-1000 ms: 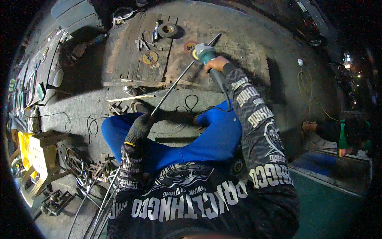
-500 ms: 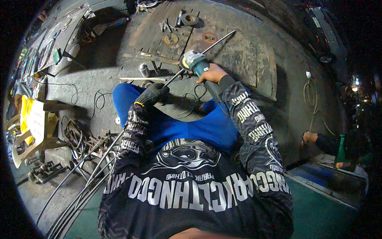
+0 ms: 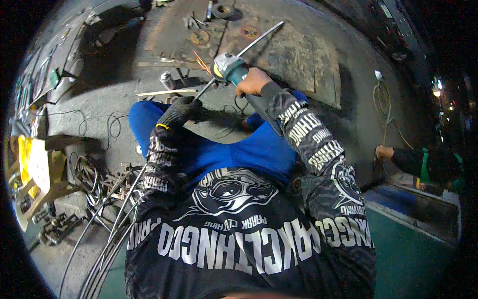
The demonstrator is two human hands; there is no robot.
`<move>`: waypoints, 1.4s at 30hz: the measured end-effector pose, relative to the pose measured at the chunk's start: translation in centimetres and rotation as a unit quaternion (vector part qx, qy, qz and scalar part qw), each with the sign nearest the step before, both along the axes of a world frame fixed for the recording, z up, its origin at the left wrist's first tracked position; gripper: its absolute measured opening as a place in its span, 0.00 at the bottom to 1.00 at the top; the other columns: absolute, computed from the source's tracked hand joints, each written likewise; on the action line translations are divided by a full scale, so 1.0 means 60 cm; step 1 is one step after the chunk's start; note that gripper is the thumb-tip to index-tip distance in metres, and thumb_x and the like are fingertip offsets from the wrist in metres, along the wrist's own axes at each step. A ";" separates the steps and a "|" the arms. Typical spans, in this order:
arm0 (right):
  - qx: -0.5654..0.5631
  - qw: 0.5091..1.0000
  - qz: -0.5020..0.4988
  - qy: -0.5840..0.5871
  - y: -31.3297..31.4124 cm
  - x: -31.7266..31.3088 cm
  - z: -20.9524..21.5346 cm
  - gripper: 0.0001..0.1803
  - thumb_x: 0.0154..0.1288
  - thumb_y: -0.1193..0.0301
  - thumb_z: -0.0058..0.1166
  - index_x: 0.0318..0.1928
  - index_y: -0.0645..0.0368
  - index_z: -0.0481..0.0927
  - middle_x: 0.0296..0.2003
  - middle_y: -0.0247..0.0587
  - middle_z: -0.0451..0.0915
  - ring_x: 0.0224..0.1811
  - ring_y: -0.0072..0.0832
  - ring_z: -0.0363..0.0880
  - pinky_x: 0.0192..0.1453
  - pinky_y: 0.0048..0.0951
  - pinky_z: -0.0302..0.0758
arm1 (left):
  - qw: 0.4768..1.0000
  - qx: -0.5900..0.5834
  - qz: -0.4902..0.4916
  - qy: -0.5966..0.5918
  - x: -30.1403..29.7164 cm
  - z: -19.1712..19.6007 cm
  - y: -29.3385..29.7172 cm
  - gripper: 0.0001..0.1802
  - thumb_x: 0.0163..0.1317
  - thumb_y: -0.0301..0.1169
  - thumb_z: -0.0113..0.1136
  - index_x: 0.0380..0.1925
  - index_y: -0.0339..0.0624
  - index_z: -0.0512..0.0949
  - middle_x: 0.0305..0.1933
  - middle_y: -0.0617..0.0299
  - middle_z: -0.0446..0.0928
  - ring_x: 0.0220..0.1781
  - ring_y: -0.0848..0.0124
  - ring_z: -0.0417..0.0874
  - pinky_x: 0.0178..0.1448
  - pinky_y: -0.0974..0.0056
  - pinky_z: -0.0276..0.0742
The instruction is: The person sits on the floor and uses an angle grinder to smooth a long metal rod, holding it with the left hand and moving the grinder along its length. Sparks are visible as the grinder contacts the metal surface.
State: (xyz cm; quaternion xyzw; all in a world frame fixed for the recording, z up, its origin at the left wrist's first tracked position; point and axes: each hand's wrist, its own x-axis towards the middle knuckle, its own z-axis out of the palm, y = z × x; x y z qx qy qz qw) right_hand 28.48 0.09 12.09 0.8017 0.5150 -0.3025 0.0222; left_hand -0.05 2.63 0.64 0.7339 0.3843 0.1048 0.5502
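My right hand (image 3: 254, 82), bare, is wrapped round the teal and grey body of an angle grinder (image 3: 236, 74). The grinder's pale yellow disc (image 3: 217, 71) lies against a long thin metal rod (image 3: 262, 38), and orange sparks (image 3: 200, 61) fly off to its far left. In a dark grey knitted glove, my left hand (image 3: 183, 109) is closed on the near part of this rod, just left of the grinder. The rod slants away to the far right over a low wooden table; its near end past the glove cannot be made out.
On the wooden table (image 3: 303, 67) lie two flat discs, a tape roll (image 3: 222, 11) and small metal pieces. A spray can (image 3: 167, 79) stands before it. Long rods (image 3: 107, 244) lie at my left by a plastic chair (image 3: 42, 164). Another person's arm (image 3: 406, 158) shows at right.
Sparks now fly from the disc where none showed before. The whole view has shifted a little, so the hands, grinder and rod appear slightly farther left and higher.
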 end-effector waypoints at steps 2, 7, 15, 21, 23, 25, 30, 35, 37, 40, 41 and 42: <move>-0.018 1.000 -0.016 -0.009 0.008 0.020 -0.008 0.38 0.30 0.55 0.78 0.43 0.70 0.87 0.49 0.57 0.86 0.51 0.43 0.87 0.55 0.37 0.83 | 0.998 -0.053 0.042 -0.012 -0.001 -0.006 0.000 0.17 0.61 0.38 0.60 0.38 0.34 0.85 0.38 0.50 0.85 0.40 0.60 0.85 0.44 0.59 0.80; -0.059 0.997 -0.041 0.010 0.049 0.091 -0.020 0.36 0.31 0.54 0.77 0.42 0.67 0.88 0.50 0.56 0.86 0.51 0.42 0.86 0.55 0.37 0.83 | 0.998 -0.057 0.002 0.000 0.006 0.002 0.010 0.22 0.66 0.42 0.55 0.45 0.31 0.82 0.39 0.52 0.84 0.43 0.62 0.83 0.50 0.60 0.75; -0.035 0.997 -0.067 0.013 0.077 0.171 -0.020 0.34 0.30 0.52 0.76 0.32 0.69 0.87 0.38 0.54 0.87 0.40 0.42 0.86 0.47 0.37 0.81 | 0.990 -0.098 0.046 0.095 0.003 0.056 -0.012 0.23 0.71 0.43 0.54 0.50 0.32 0.79 0.44 0.48 0.84 0.47 0.58 0.83 0.54 0.58 0.75; -0.041 0.997 -0.064 -0.013 0.141 0.265 -0.051 0.31 0.32 0.52 0.76 0.34 0.64 0.88 0.39 0.51 0.87 0.39 0.39 0.86 0.45 0.37 0.81 | 0.993 -0.081 0.085 0.028 0.009 0.040 -0.015 0.21 0.72 0.40 0.55 0.50 0.31 0.79 0.44 0.43 0.83 0.48 0.55 0.83 0.55 0.56 0.75; -0.080 0.997 0.015 -0.016 0.164 0.307 -0.062 0.26 0.44 0.45 0.69 0.41 0.47 0.90 0.47 0.43 0.87 0.50 0.41 0.85 0.58 0.35 0.79 | 0.989 -0.101 0.103 0.030 0.005 0.037 -0.023 0.21 0.72 0.40 0.55 0.50 0.31 0.79 0.43 0.43 0.83 0.47 0.55 0.84 0.53 0.56 0.75; -0.067 0.994 0.070 -0.048 0.183 0.342 -0.077 0.14 0.51 0.54 0.67 0.36 0.44 0.91 0.42 0.34 0.89 0.47 0.35 0.86 0.55 0.31 0.78 | 0.991 -0.082 0.103 0.023 0.001 0.041 -0.027 0.19 0.72 0.39 0.56 0.49 0.32 0.79 0.41 0.44 0.83 0.44 0.56 0.84 0.52 0.56 0.75; -0.111 0.966 0.201 -0.121 0.238 0.436 -0.091 0.10 0.61 0.60 0.60 0.38 0.44 0.90 0.50 0.32 0.87 0.54 0.34 0.83 0.59 0.35 0.75 | 0.985 -0.114 0.105 0.076 0.011 0.072 -0.019 0.17 0.72 0.37 0.55 0.48 0.35 0.80 0.39 0.43 0.84 0.44 0.51 0.86 0.50 0.54 0.78; -0.042 0.971 0.233 -0.021 0.284 0.536 -0.083 0.12 0.66 0.62 0.52 0.44 0.45 0.87 0.51 0.34 0.85 0.57 0.35 0.81 0.63 0.37 0.74 | 0.979 -0.100 0.114 0.138 0.022 0.106 -0.019 0.15 0.69 0.33 0.59 0.49 0.34 0.81 0.43 0.47 0.86 0.46 0.59 0.87 0.47 0.57 0.77; -0.063 0.972 0.227 -0.007 0.305 0.563 -0.089 0.14 0.69 0.63 0.48 0.47 0.42 0.86 0.53 0.35 0.84 0.60 0.36 0.79 0.66 0.36 0.72 | 0.975 -0.090 0.114 0.166 0.025 0.113 -0.020 0.16 0.70 0.36 0.57 0.50 0.37 0.81 0.42 0.42 0.84 0.46 0.51 0.86 0.48 0.54 0.78; -0.086 0.988 0.116 0.047 0.332 0.599 -0.091 0.14 0.71 0.66 0.46 0.47 0.45 0.86 0.53 0.35 0.84 0.61 0.35 0.78 0.68 0.35 0.70 | 0.979 -0.051 0.124 0.154 0.030 0.118 -0.021 0.15 0.70 0.37 0.56 0.48 0.39 0.81 0.40 0.40 0.83 0.46 0.43 0.85 0.46 0.49 0.79; -0.062 0.986 0.133 0.076 0.340 0.607 -0.093 0.15 0.71 0.67 0.45 0.47 0.47 0.86 0.53 0.36 0.84 0.61 0.35 0.78 0.68 0.35 0.70 | 0.978 -0.049 0.117 0.164 0.030 0.121 -0.022 0.15 0.70 0.37 0.56 0.48 0.39 0.81 0.39 0.40 0.83 0.46 0.43 0.85 0.46 0.49 0.79; -0.064 0.986 0.134 0.074 0.348 0.615 -0.094 0.15 0.71 0.67 0.45 0.47 0.49 0.86 0.52 0.37 0.84 0.61 0.35 0.78 0.68 0.35 0.70 | 0.977 -0.047 0.110 0.174 0.030 0.124 -0.022 0.14 0.70 0.36 0.56 0.47 0.39 0.81 0.38 0.40 0.82 0.45 0.43 0.85 0.45 0.48 0.79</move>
